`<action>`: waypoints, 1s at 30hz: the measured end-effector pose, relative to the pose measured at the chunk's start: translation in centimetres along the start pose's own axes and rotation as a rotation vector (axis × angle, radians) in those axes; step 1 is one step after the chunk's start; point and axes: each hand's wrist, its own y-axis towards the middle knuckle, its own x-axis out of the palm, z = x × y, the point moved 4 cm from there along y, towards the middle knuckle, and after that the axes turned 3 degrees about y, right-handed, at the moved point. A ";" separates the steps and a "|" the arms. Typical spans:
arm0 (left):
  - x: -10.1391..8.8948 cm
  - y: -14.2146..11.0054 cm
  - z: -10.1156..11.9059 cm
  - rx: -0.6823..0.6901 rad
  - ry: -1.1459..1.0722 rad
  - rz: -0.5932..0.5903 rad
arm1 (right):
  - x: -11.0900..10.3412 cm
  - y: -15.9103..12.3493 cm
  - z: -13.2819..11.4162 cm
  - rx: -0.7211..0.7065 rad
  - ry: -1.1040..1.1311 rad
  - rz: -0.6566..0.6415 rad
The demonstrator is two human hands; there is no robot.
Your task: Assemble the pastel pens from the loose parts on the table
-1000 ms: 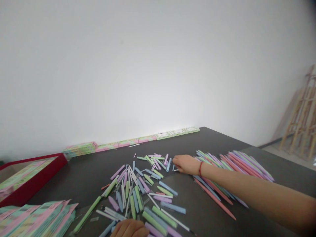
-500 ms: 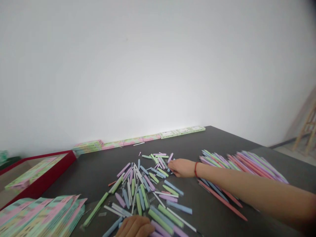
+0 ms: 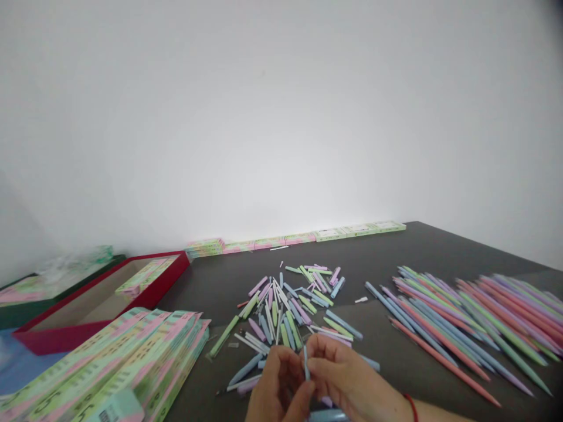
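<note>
A pale blue pen barrel point(image 3: 306, 362) stands pinched between left hand point(image 3: 275, 387) and right hand point(image 3: 347, 375), both grips closed on it, loose pen parts point(image 3: 281, 310) at 12 o'clock.

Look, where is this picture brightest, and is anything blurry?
Head view: the white wall glows brightest just above the dark table; the top right corner fades darker; the hands and the thin blue stick between them look slightly soft.
</note>
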 end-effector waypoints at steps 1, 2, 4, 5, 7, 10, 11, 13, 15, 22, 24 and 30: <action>-0.1 0.0 0.2 -0.012 0.045 0.006 | 0.0 0.0 0.5 0.002 0.010 0.003; -0.3 0.0 0.5 -0.014 0.102 0.017 | -0.1 0.0 0.8 0.002 0.004 0.008; -0.4 0.1 0.9 -0.009 0.206 0.038 | -0.6 0.2 1.2 -0.007 -0.032 0.022; -0.5 0.1 1.0 -0.005 0.239 0.042 | -0.8 0.3 1.3 -0.019 -0.060 0.029; -0.4 0.1 1.3 0.011 0.279 0.051 | -1.1 0.4 1.4 -0.051 -0.133 0.032; -0.4 0.2 1.5 0.043 0.333 0.075 | -1.2 0.6 1.7 -0.067 -0.222 0.008; -0.5 0.2 1.6 0.055 0.361 0.086 | -1.2 0.6 1.8 -0.063 -0.238 0.004; -0.7 0.3 1.7 0.079 0.410 0.107 | -1.3 0.7 1.9 -0.052 -0.260 0.001; -1.0 0.4 1.8 0.116 0.424 0.131 | -1.3 0.7 1.7 -0.052 -0.312 -0.016; -2.1 0.7 1.9 0.024 0.384 0.119 | -1.4 -0.7 -3.4 -0.347 -1.016 0.055; -2.4 0.6 2.1 0.018 0.387 0.134 | -1.2 -1.1 -4.7 -0.413 -1.169 0.043; -2.5 0.3 1.4 -0.036 0.306 0.105 | -0.8 -1.2 -4.8 -0.467 -1.343 -0.041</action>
